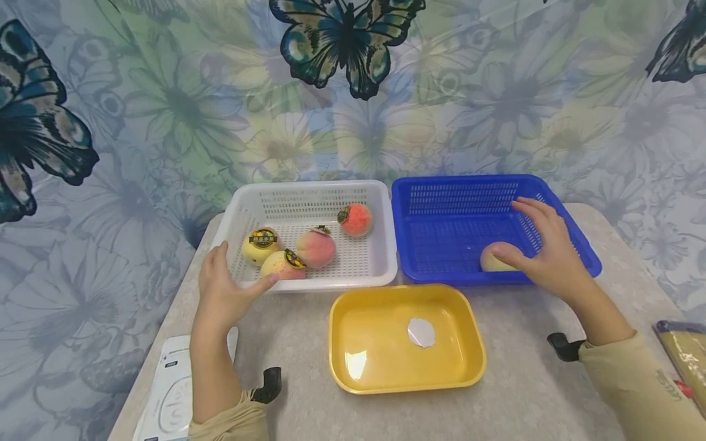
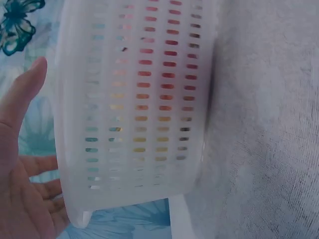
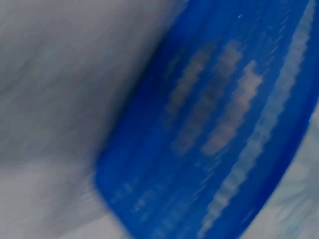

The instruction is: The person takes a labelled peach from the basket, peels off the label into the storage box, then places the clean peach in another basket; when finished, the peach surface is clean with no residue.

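Two hands over three containers on a mottled grey table (image 1: 518, 392). At far left, a white device (image 1: 168, 392) with a printed outline, lying at the table's near edge beside the left forearm. Left hand (image 1: 223, 291) at the near left corner of the white basket (image 1: 380, 260), fingers straight and spread, thumb tip at the basket's near rim beside a peach; nothing gripped. From the left wrist view, same open palm (image 2: 20, 199) alongside the slotted white wall (image 2: 139, 104), fruit colours showing through the slots. Inside the white basket, four peaches: a yellow one (image 1: 259, 245) with a dark round label, a yellow-pink one (image 1: 282, 266) at the near wall, a pink one (image 1: 317, 247) touching it, and a redder one (image 1: 355, 219) farther back, apart from the rest. In front, between the two baskets, a yellow tray (image 1: 458, 367) with a white disc (image 1: 421, 332) on its floor. Next to the white basket, a blue basket (image 1: 441, 184), nearly touching it. Right hand (image 1: 546, 248) lowered into the blue basket, fingers loosely arched over a pale peach (image 1: 493, 260) at the near wall, thumb lying on it; full grasp or mere touch impossible to tell. Right wrist view only a blurred blue slotted wall (image 3: 224, 124). At far right, a clear packet (image 1: 684, 355) at the table's edge.
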### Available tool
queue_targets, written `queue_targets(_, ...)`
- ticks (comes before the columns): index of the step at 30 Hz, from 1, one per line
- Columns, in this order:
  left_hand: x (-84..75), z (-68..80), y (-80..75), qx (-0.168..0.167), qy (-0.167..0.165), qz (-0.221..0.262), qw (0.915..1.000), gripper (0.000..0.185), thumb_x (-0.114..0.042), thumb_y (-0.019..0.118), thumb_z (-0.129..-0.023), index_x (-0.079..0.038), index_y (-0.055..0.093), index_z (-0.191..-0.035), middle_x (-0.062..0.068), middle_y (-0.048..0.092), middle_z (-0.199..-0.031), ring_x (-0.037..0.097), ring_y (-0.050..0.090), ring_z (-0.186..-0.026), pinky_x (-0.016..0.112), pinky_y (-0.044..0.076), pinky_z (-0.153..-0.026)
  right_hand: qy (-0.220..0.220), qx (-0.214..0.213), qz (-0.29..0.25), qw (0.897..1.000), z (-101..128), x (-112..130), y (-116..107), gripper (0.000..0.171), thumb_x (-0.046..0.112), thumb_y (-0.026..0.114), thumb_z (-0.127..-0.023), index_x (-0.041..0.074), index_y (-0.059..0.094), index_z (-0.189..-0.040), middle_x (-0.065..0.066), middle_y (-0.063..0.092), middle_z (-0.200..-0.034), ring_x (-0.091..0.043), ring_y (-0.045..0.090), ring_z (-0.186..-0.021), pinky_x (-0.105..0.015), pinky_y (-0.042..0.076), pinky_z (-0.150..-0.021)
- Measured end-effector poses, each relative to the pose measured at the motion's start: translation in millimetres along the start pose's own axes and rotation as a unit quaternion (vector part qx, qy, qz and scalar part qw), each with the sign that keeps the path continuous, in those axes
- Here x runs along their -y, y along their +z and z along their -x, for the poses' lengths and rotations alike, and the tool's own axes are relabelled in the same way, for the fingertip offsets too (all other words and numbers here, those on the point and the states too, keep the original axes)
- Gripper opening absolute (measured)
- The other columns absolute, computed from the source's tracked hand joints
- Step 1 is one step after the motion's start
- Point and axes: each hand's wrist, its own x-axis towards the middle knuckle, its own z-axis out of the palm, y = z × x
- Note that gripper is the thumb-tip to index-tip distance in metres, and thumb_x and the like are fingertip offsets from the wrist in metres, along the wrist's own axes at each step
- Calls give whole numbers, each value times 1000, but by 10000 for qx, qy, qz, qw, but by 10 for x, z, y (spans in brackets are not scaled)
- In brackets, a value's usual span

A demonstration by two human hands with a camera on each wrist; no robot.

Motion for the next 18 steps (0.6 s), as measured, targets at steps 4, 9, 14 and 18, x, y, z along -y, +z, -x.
queue_targets(4, 21, 6, 3, -171, -309, -113, 9993, 121, -49, 82, -76, -3, 7, -159, 23, 5, -165, 46, 7, -151, 67, 18, -118, -303, 301, -222, 9988, -188, 390, 251, 77, 21, 80, -84, 15, 41, -150, -11, 32, -157, -34, 27, -144, -66, 32, -109)
queue_targets(9, 71, -4, 3, -133, -388, -210, 9989, 124, -48, 84, -74, 1, 7, -158, 25, 2, -165, 46, 4, -151, 68, 17, -117, -771, 760, -317, 9936, -372, 784, 630, 73, 30, 78, -87, 15, 42, -149, -8, 39, -153, -28, 35, -142, -57, 36, -112)
queue_targets(14, 112, -11, -4, -119, -304, -188, 9993, 126, -46, 86, -72, 4, 8, -156, 26, 2, -164, 46, 5, -151, 67, 18, -117, -982, 1313, -526, 9851, -514, 1068, 1037, 72, 36, 75, -88, 13, 41, -148, -7, 41, -150, -27, 41, -136, -51, 41, -110)
queue_targets(18, 127, -9, -7, -188, -277, -178, 9993, 125, -47, 87, -70, 4, 12, -155, 27, 3, -164, 45, 6, -151, 67, 19, -117, -875, 1701, -657, 9793, -609, 1224, 1356, 72, 37, 73, -90, 11, 40, -149, -9, 43, -148, -28, 46, -130, -50, 42, -109)
